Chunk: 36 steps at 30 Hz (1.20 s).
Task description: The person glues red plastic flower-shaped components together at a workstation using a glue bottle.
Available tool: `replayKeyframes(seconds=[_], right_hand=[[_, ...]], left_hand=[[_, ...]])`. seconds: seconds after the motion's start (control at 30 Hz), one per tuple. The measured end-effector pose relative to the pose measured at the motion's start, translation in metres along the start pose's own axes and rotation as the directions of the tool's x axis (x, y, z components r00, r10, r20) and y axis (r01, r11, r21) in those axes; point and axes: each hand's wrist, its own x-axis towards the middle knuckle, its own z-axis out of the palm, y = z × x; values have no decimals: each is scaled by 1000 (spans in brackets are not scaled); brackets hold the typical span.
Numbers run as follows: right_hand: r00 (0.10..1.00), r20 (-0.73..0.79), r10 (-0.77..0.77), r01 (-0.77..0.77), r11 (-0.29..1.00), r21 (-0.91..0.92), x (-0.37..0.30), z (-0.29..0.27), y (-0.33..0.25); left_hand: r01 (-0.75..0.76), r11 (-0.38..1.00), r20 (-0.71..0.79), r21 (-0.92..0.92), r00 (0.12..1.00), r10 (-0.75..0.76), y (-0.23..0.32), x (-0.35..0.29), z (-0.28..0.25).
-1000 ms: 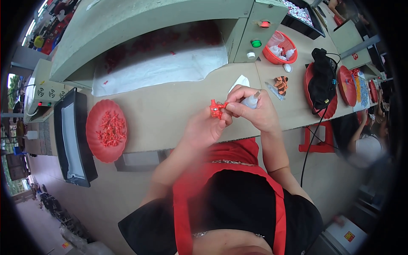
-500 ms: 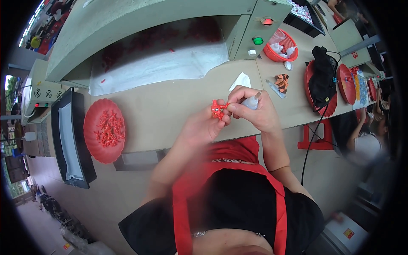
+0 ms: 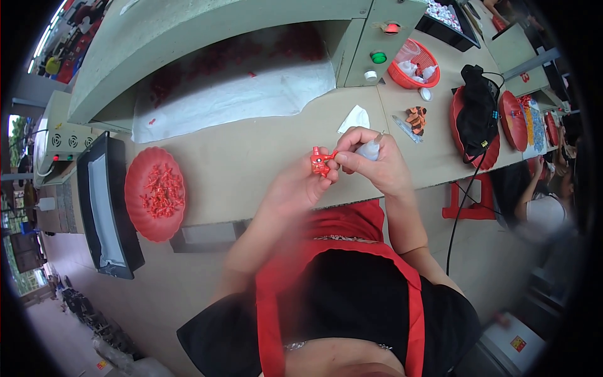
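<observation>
Over the front edge of the table, my left hand (image 3: 297, 184) is closed on a small red plastic toy figure (image 3: 318, 162), gripping it at the fingertips. My right hand (image 3: 391, 166) keeps a small whitish squeeze bottle (image 3: 369, 150) with a thin tip tucked in its fingers. Its thumb and forefinger pinch together at the figure's right side, touching a small red piece there; how firmly that piece is joined cannot be seen. Far to the left, a scalloped red oval tray (image 3: 133, 188) bears a heap of small red plastic parts (image 3: 163, 191).
A pale green machine housing (image 3: 251, 22) with a white-sheeted opening spans the back. Beyond my right hand lie a white paper piece (image 3: 357, 118), an orange-black object (image 3: 416, 119) and a red basket (image 3: 429, 55). A black tray (image 3: 129, 207) stands left. Another person sits far right.
The red figure has turned slightly in my left fingers. Both hands stay close together in nearly the same place, and the bottle remains in my right hand.
</observation>
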Motion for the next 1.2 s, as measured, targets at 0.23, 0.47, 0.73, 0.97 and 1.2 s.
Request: replayKeyframes(seconds=[0.23,0.47,0.73,0.97,1.2], right_hand=[[1000,2,6,-6,1000,-12,2,-2,4],[1000,18,18,-18,1000,3,3,-3,5],[998,3,61,-61,997,-39,2,-6,4],[997,-10,82,-82,997,15,1,-4,3],[998,-8,55,-55,997,-53,12,-17,16]], left_hand=[[-17,999,-18,41,1000,18,2,-2,-2],[87,996,71,17,994,-88,9,1,-7],[77,995,-35,63,997,-75,7,2,2],[144,989,59,-38,988,-142,11,3,-9],[73,995,65,71,995,-77,16,-1,-8]])
